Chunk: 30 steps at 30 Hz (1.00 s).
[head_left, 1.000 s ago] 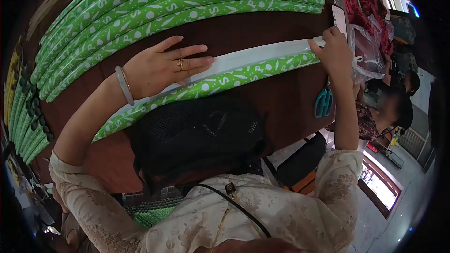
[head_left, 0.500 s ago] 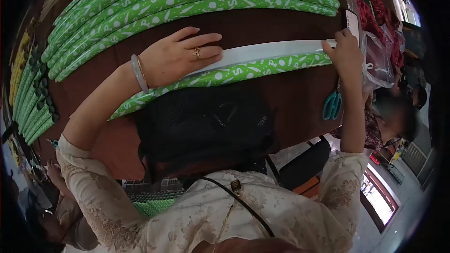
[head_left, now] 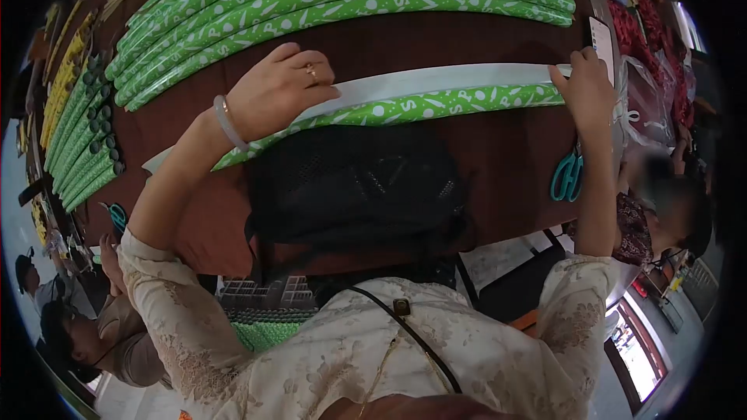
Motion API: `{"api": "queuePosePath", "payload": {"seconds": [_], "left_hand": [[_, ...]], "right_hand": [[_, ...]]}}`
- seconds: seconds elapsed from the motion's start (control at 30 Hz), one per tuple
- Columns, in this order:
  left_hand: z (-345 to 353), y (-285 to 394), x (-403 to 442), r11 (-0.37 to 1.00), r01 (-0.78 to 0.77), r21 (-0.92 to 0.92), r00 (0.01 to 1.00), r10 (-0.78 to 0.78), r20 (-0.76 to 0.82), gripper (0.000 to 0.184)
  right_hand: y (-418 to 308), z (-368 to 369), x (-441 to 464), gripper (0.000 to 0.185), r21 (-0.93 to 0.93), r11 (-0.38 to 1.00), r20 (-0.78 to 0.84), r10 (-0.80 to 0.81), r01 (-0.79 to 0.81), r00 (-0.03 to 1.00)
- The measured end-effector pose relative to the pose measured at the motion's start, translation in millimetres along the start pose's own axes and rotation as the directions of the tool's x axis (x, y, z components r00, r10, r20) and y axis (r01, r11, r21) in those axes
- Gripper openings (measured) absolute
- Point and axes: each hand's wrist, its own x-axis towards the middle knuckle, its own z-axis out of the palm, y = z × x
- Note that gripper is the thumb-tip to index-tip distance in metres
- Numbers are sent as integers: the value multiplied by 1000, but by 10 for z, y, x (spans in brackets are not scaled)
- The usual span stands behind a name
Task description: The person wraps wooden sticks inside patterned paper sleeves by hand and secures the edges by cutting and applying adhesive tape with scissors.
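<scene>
A long green printed sheet (head_left: 436,106), white on its inner side and partly rolled lengthwise, lies across the table in front of me. My left hand (head_left: 282,92) is closed over its left part, fingers curled onto the white edge; the palm side is hidden. At the far right end my right hand (head_left: 589,92) pinches the sheet between thumb and fingers. Whether a tube lies inside the roll, I cannot tell. Teal-handled scissors (head_left: 566,176) rest just below my right hand.
Several green printed rolls (head_left: 350,8) lie along the far side. More capped rolls (head_left: 85,136) are stacked at left. A black bag (head_left: 354,187) sits at the near edge. A phone (head_left: 601,45) lies beyond my right hand. Co-workers (head_left: 128,334) sit at both sides.
My left hand has slid left along the sheet, and its fingers have curled in more. My right hand keeps its hold on the right end. The camera view has shifted slightly.
</scene>
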Motion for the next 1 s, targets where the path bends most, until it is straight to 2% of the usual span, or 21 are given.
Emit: {"api": "queuePosePath", "payload": {"seconds": [0.03, 0.1, 0.27, 0.33, 0.43, 0.53, 0.6, 0.67, 0.83, 0.93, 1.0], "left_hand": [[11, 4, 122, 1000, 0, 6, 1000, 0, -1, 39], [75, 37, 422, 998, -21, 66, 989, 31, -146, 44], [198, 98, 824, 983, -114, 146, 987, 129, -96, 46], [194, 113, 844, 971, -137, 198, 990, 142, -10, 46], [148, 94, 720, 947, -157, 280, 977, 190, -95, 35], [83, 123, 570, 980, -105, 171, 991, 117, -60, 36], [114, 112, 513, 984, -106, 140, 988, 121, -97, 35], [118, 129, 544, 997, -72, 26, 992, 74, -103, 43], [191, 162, 1038, 996, -68, 59, 974, 79, -214, 38], [226, 168, 1291, 981, -142, 130, 982, 156, -103, 35], [247, 179, 1414, 978, -161, 135, 978, 176, -111, 35]], "right_hand": [[-2, 6, -4, 31, 9, 1000, -31, -10, 10, 999], [-7, 14, -13, 30, 15, 1000, -65, -17, 18, 998], [11, 77, -21, 28, 35, 998, -137, -37, 43, 990], [-6, 45, -17, 28, 46, 999, -118, -13, 18, 993], [-24, 19, -20, 28, 45, 999, -92, 12, -8, 996], [-13, 38, -22, 28, 53, 999, -106, 14, -8, 994], [-5, 60, -17, 29, 68, 998, -120, 17, -9, 993], [-3, 79, -12, 29, 46, 999, -109, 28, -23, 994], [-23, 47, -27, 29, 35, 999, -136, 22, -17, 990], [-23, 91, -21, 30, 64, 998, -159, 36, -26, 987], [-10, 131, -24, 30, 66, 998, -183, 33, -22, 983]]}}
